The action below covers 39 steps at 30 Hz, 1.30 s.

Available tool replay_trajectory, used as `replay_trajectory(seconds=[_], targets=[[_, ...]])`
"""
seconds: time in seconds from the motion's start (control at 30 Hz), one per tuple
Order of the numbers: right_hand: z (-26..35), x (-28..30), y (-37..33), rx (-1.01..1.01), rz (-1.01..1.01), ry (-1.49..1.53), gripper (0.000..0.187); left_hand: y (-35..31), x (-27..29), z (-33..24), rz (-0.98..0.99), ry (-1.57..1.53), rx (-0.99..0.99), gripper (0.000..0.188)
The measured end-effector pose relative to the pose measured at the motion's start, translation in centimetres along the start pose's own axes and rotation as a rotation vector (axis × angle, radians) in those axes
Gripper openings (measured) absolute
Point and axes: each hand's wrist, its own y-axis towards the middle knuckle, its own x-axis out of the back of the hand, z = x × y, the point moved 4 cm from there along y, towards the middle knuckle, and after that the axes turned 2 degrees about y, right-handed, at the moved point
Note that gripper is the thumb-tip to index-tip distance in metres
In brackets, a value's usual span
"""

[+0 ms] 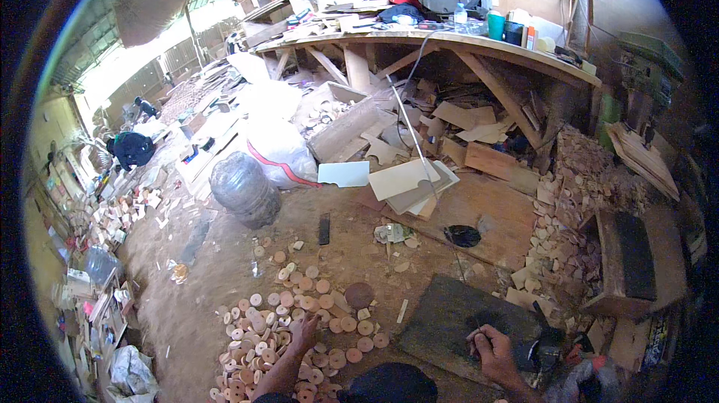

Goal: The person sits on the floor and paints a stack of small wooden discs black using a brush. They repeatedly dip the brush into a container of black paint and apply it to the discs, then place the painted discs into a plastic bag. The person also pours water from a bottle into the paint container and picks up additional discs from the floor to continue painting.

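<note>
My left hand (302, 334) reaches over a pile of round wooden discs (258, 349), each with a small hole in the middle. Its fingers are stretched out at the far side of the pile, touching or just above the discs; no disc shows clearly in them. To the right, my right hand (493, 350) is closed in a pinch above a dark flat board (442, 320) on the ground. Whatever small thing lies between those fingertips is too small to make out. Beside the pile lies a darker, larger brown disc (359, 296).
A long wooden workbench (419, 34) with clutter on top spans the back, with board offcuts (464, 114) beneath. Behind the discs stand a clear plastic container (243, 189) and a white sack (281, 152). Wood scraps (573, 231) and a wooden box (603, 272) lie at right.
</note>
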Motion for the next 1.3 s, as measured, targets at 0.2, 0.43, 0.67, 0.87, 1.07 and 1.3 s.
replay_trajectory(seconds=[0.2,0.43,0.67,0.87,1.07,1.3], targets=[[-0.7,0.0,-0.1,-0.031,-0.002,0.016,0.025,-1.3,0.3,-0.8,-0.079,0.067,-0.073,0.065],[-1.4,-0.2,-0.2,-0.013,-0.022,-0.022,0.024,-2.2,1.3,-1.2,-0.068,0.004,0.067,0.053],[-2.2,-0.3,-0.5,-0.03,-0.067,0.007,0.025,-2.4,3.5,-1.7,-0.122,-0.026,-0.025,0.049],[-1.8,-0.5,-0.5,-0.067,-0.055,0.018,0.025,-3.9,4.1,-2.7,-0.015,-0.038,0.127,0.053],[-1.8,-0.9,-0.2,0.02,-0.032,-0.004,0.024,-4.0,2.2,-2.1,-0.062,-0.004,0.129,0.064],[-3.2,-0.7,-0.7,0.006,-0.078,0.075,0.026,-3.2,1.1,-0.1,-0.173,0.079,0.052,0.059]])
